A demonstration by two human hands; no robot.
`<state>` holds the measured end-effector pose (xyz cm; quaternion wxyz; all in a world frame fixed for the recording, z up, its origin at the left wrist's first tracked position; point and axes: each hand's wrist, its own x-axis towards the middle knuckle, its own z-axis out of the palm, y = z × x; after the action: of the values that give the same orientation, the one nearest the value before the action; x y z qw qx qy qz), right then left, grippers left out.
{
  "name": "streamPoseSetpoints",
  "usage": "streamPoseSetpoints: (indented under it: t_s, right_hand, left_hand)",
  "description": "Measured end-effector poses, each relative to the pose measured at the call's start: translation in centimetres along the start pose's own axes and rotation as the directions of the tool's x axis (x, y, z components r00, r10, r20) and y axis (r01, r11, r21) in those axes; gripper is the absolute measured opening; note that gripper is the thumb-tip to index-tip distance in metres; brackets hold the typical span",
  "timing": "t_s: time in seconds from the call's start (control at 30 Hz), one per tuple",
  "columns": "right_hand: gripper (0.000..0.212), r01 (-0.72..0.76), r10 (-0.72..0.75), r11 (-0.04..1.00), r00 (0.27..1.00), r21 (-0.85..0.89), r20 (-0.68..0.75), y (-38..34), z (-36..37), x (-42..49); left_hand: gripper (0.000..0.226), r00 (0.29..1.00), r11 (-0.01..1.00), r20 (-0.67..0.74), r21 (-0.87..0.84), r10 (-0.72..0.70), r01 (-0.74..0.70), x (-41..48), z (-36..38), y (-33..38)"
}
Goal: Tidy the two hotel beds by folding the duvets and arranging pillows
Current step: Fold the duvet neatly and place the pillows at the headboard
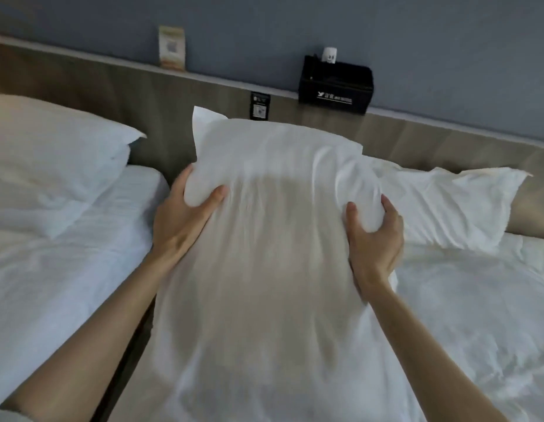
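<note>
A large white pillow [273,239] is held up in front of me, over the gap between the two beds. My left hand [182,217] grips its left side, thumb pressed into the fabric. My right hand [374,236] grips its right side the same way. Behind it, a second white pillow [447,205] lies at the head of the right bed [478,315], whose white duvet is rumpled. The left bed [51,284] has a white pillow [51,166] at its head. The held pillow hides the lower part of the gap.
A wooden headboard [143,95] runs behind both beds, with a ledge on top. On the ledge stand a black tissue box [336,85] and a small card [171,51]. A dark panel [260,105] is fixed to the headboard between the beds.
</note>
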<state>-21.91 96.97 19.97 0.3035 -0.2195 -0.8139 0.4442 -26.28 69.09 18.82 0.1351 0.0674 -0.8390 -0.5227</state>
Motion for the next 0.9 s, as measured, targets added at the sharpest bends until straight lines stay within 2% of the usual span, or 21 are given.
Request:
streamPoseSetpoints:
  t_s: [0.17, 0.33, 0.53, 0.67, 0.77, 0.9]
  right_hand:
    - [0.068, 0.096, -0.111, 0.991, 0.981, 0.096, 0.158, -8.6, 11.8, -3.2]
    - [0.065, 0.164, -0.218, 0.966, 0.931, 0.197, 0.294, -16.8, 24.3, -8.3]
    - [0.066, 0.237, -0.322, 0.940, 0.855, 0.247, 0.407, -26.0, 36.6, -14.7]
    - [0.066, 0.300, -0.399, 0.914, 0.787, 0.273, 0.470, -30.6, 42.7, -17.6]
    - [0.066, 0.347, -0.456, 0.889, 0.733, 0.300, 0.505, -33.5, 46.7, -18.6]
    - [0.066, 0.379, -0.510, 0.860, 0.676, 0.342, 0.533, -36.6, 51.2, -19.1]
  left_hand:
    - [0.080, 0.975, 0.997, -0.212, 0.020, -0.064, 0.070, 3.9, -12.1, -4.6]
    - [0.080, 0.929, 0.994, -0.369, 0.081, -0.039, 0.074, 7.9, -24.7, -9.9]
    - [0.078, 0.851, 0.960, -0.508, 0.148, -0.132, 0.238, 11.5, -37.5, -15.1]
    - [0.080, 0.798, 0.948, -0.576, 0.115, -0.179, 0.296, 12.5, -43.0, -17.9]
    - [0.075, 0.767, 0.947, -0.619, 0.111, -0.171, 0.302, 13.4, -45.6, -19.4]
    - [0.080, 0.731, 0.935, -0.658, 0.117, -0.180, 0.335, 14.9, -47.9, -21.0]
